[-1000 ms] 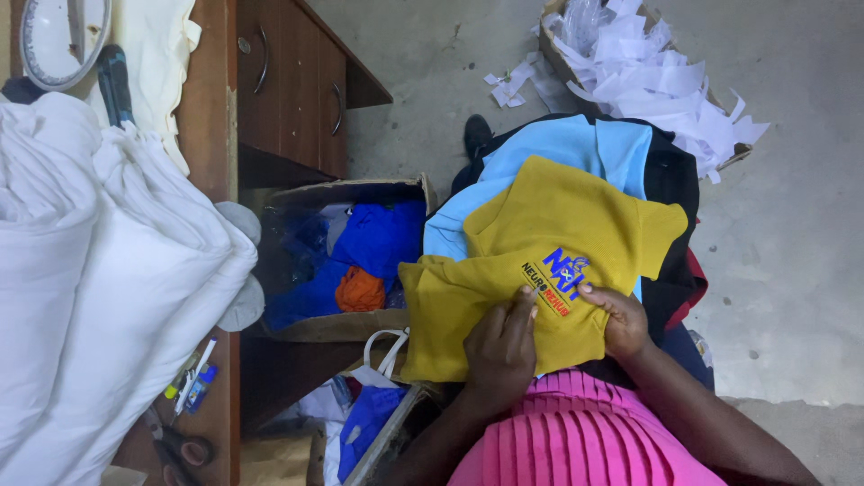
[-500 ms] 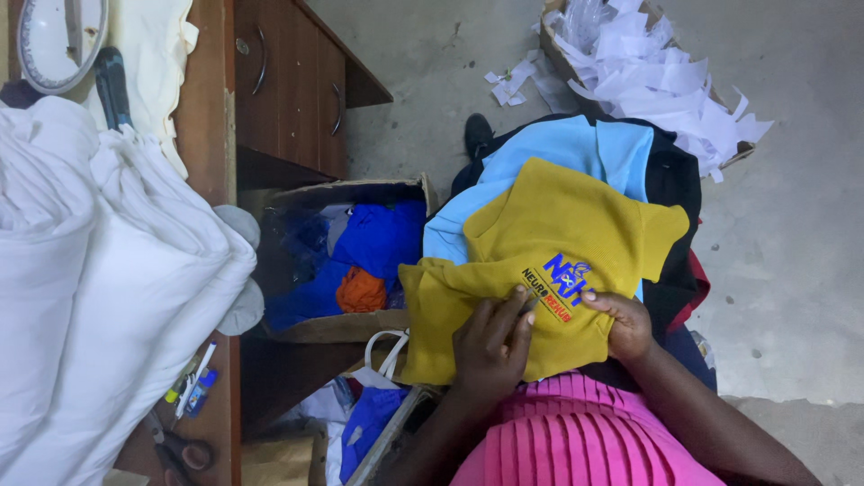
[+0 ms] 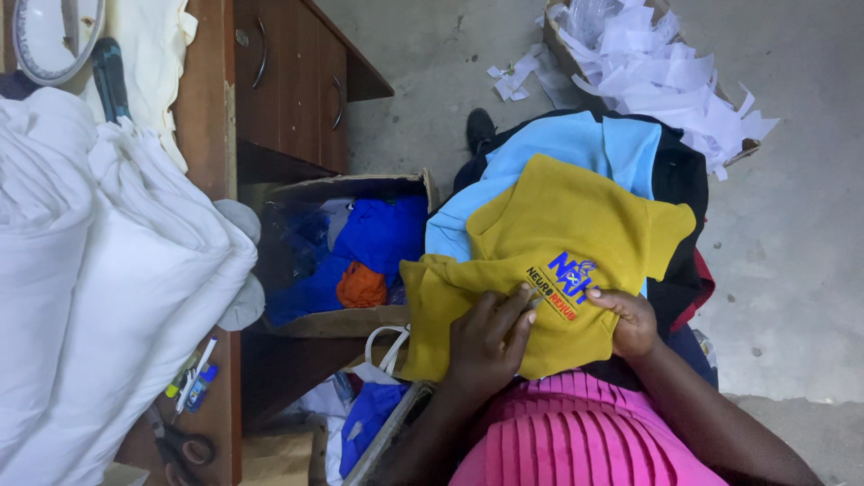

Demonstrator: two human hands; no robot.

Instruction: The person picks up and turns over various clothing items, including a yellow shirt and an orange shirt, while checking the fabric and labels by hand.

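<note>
A mustard-yellow shirt (image 3: 576,225) with a blue, black and orange print lies spread over my lap, on top of a light blue garment (image 3: 585,144) and dark clothes. My left hand (image 3: 486,346) rests on the shirt's lower part, its fingers together and pressing the cloth just left of the print. My right hand (image 3: 630,322) curls over the cloth right of the print and pinches it. A pink pleated skirt (image 3: 576,432) shows below both hands.
A cardboard box (image 3: 342,319) of blue and orange cloth stands at the left beside a wooden desk (image 3: 288,81). White rolled fabric (image 3: 99,270) fills the left side. Scissors (image 3: 180,445) and pens lie on the desk. A box of white paper scraps (image 3: 657,63) sits on the concrete floor.
My left hand has shifted a little on the shirt beside the print. The shirt and my right hand stay in the same place.
</note>
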